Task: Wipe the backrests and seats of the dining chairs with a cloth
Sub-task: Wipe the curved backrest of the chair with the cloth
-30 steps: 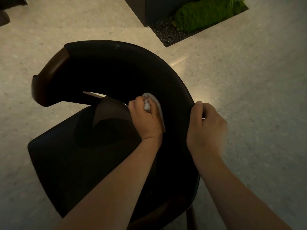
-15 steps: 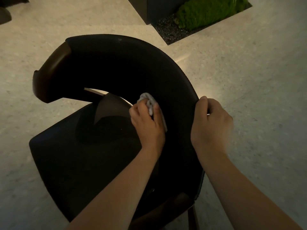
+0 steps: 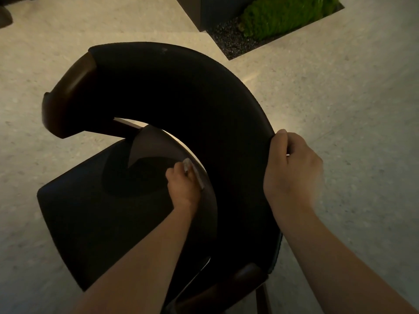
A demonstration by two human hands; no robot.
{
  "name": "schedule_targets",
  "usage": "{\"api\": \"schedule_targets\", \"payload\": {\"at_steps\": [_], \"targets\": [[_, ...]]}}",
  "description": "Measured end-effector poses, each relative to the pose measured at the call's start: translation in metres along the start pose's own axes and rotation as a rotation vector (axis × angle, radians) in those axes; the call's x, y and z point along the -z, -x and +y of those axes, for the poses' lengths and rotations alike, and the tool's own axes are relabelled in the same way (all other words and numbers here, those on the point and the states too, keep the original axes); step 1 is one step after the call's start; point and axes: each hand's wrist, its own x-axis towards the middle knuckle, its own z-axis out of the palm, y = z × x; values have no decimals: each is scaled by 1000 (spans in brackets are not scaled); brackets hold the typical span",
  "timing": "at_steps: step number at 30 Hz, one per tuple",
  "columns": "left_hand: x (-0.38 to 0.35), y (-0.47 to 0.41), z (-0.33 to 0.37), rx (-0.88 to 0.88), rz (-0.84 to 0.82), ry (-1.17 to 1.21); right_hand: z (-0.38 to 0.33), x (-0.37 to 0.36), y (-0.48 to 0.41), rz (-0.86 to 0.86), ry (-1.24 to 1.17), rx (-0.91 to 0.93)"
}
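Chair: dark dining chair (image 3: 240, 177) seen from above, standing on the floor, front of the seat toward lower left.
Backrest: wide black curved backrest (image 3: 181, 87) wraps from upper left round to lower right.
Arm ends: brown wooden arm end (image 3: 77, 73) at the upper left tip of the curve; second wooden arm end (image 3: 244, 277) at the lower right, mostly in shadow.
Seat: black padded seat (image 3: 95, 218) under and left of the backrest, with one lighter patch near its back edge.
Cloth: small pale cloth (image 3: 192, 172) in the left hand, pressed to the inner face of the backrest, low, just above the seat's back edge; looks bunched, but the light is dim there.
Left hand: left hand (image 3: 182, 188) has its fingers curled round the cloth, knuckles toward the seat, forearm crossing over the seat from the bottom edge.
Right hand: right hand (image 3: 292, 173) grips the top outer rim of the backrest on its right side, thumb on the inner face, fingers folded over the outer side.
Hands apart: the band of the backrest lies between them.
Floor: pale speckled floor (image 3: 340, 98) all round the chair, brighter strip just beyond the backrest.
Planter: floor-level bed at top right with green moss (image 3: 283, 14) and dark gravel (image 3: 226, 39).
Block: dark square block (image 3: 204, 10) at the top edge, touching the gravel.
Corner: dark rounded object (image 3: 4, 17) at far top left, cut off by the frame.
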Motion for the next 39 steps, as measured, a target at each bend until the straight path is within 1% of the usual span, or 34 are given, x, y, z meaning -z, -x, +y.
{"api": "schedule_targets", "payload": {"at_steps": [2, 5, 7, 10, 12, 14, 17, 18, 20, 24, 27, 30, 35, 39], "targets": [[12, 2, 5, -66, 74, 5, 0, 0, 0, -8, -9, -1], [36, 8, 35, -222, 52, 168, 0, -1, 1, 2, 11, 8], [49, 15, 66, -356, 118, 248, -2, 0, 2, 4, 11, 13], [58, 23, 117, -542, 216, 238, -6, 2, 2, 22, 35, 32], [60, 25, 145, -636, 233, 201, -9, 2, 2, 31, 61, 40], [59, 24, 167, -722, 232, 109, -9, 3, 1, 28, 76, 41], [49, 17, 183, -816, 257, -202, -8, 1, 1, 16, 67, 28], [46, 14, 185, -828, 267, -266, -8, 1, 1, 15, 72, 27], [45, 8, 182, -813, 281, -279, -8, 1, 1, 25, 90, 30], [53, -5, 159, -601, 342, -162, -8, 2, 1, 1, 108, 25], [62, -10, 134, -495, 315, -166, -8, 1, 1, -13, 104, 17], [65, -6, 130, -520, 313, -128, -8, 1, 0, -17, 107, 8], [52, -1, 159, -650, 335, -87, -7, 1, 1, 12, 87, 21], [39, -3, 152, -604, 370, -48, -4, -1, 1, 3, 31, 8]]}}
